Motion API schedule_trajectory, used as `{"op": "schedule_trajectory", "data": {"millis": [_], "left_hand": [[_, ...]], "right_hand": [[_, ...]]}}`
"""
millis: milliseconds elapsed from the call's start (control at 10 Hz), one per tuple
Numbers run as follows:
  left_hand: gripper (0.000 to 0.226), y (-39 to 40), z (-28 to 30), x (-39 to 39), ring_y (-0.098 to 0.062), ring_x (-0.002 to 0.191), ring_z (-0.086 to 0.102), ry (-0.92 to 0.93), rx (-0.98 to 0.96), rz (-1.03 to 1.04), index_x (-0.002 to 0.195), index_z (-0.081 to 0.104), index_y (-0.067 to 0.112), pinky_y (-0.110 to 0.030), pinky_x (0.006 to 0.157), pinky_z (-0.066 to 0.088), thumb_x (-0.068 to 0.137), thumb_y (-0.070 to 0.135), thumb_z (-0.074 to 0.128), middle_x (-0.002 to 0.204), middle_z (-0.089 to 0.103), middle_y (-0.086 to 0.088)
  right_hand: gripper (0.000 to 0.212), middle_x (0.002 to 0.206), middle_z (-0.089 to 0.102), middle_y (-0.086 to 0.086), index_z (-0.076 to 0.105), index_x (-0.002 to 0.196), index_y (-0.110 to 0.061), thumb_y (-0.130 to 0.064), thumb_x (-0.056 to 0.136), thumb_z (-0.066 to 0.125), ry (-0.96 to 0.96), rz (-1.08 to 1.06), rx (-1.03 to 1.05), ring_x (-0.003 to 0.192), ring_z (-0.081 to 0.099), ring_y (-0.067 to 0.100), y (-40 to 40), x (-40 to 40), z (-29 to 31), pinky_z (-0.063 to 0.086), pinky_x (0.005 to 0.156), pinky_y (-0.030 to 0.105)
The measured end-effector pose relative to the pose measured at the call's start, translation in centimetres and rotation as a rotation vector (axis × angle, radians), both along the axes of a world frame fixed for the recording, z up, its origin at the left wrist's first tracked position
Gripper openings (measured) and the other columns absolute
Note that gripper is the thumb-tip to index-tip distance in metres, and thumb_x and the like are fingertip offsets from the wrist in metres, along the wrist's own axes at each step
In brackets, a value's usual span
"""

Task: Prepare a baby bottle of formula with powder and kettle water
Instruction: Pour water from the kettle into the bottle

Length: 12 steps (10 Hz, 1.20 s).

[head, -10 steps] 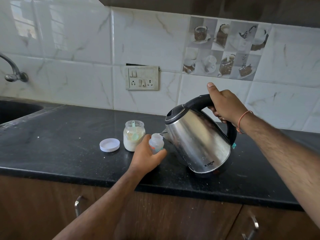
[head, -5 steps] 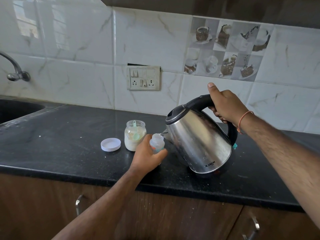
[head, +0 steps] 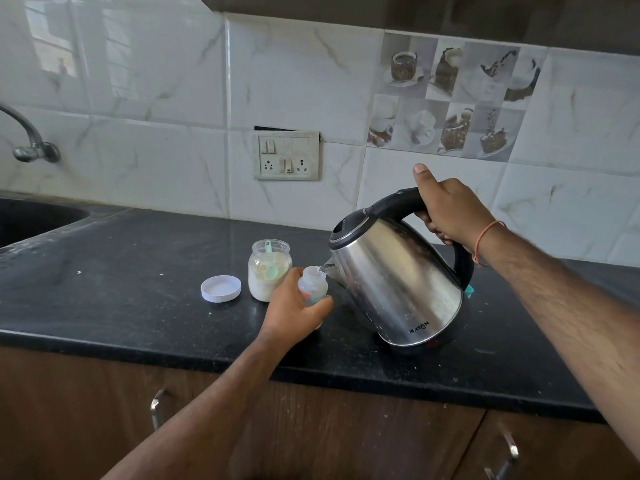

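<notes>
My left hand (head: 292, 311) grips a small clear baby bottle (head: 312, 285) standing on the black counter (head: 121, 289). My right hand (head: 450, 209) holds the black handle of a steel kettle (head: 394, 275), which is tilted left with its spout right at the bottle's open mouth. A thin stream of water seems to run from spout to bottle. Behind the bottle stands an open glass jar of white powder (head: 268, 271) with a teal scoop inside. Its white lid (head: 221, 288) lies flat to the left.
A sink (head: 31, 220) and tap (head: 31, 140) are at the far left. A wall switch and socket plate (head: 286, 155) sits on the tiles behind. A small teal object (head: 468, 289) peeks out behind the kettle. Wooden drawers with metal handles (head: 157, 407) run below the counter.
The kettle's spout has come closer to the bottle's mouth and water now appears there. Both hands keep the same grips.
</notes>
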State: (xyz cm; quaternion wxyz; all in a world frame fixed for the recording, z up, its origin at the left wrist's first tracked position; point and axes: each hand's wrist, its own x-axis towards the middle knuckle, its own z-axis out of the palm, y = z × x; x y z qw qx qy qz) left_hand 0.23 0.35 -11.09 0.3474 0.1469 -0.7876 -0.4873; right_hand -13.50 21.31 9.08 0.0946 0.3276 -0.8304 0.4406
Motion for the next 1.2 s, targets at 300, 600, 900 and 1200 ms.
{"op": "schedule_trajectory", "data": {"millis": [300,600,900,1200], "left_hand": [[0.042,0.20,0.26,0.18,0.000,0.099,0.067,-0.019,0.008,0.017,0.121,0.063,0.023,-0.013,0.077,0.048,0.085,0.022,0.085,0.108,0.072,0.009],[0.039,0.29,0.31,0.30,-0.001,0.092,0.066,-0.046,0.002,0.031,0.111,0.061,0.022,-0.006,0.069,0.047,0.083,0.017,0.087,0.102,0.070,0.009],[0.041,0.23,0.16,-0.01,-0.005,0.093,0.069,-0.025,0.015,0.038,0.108,0.062,0.023,-0.015,0.074,0.048,0.078,0.015,0.088,0.101,0.072,0.007],[0.042,0.40,0.40,0.25,-0.006,0.094,0.070,-0.016,0.057,0.021,0.110,0.062,0.024,-0.023,0.077,0.053,0.081,0.024,0.091,0.101,0.073,0.005]], "right_hand": [[0.079,0.047,0.047,-0.002,0.054,0.061,-0.013,-0.075,0.106,0.032,0.014,-0.001,0.016,0.039,0.037,0.018,-0.11,0.08,0.02,0.036,0.050,0.029],[0.079,0.047,0.047,-0.001,0.054,0.061,-0.013,-0.074,0.107,0.032,0.008,-0.004,0.007,0.039,0.036,0.017,0.01,0.04,-0.02,0.035,0.049,0.029],[0.080,0.048,0.046,0.000,0.053,0.061,-0.012,-0.075,0.106,0.031,0.018,-0.007,0.013,0.040,0.037,0.019,0.09,0.02,-0.03,0.036,0.051,0.031],[0.079,0.045,0.045,-0.003,0.052,0.060,-0.012,-0.073,0.107,0.032,0.016,-0.003,0.016,0.038,0.036,0.018,0.06,0.14,0.02,0.035,0.051,0.030]]}}
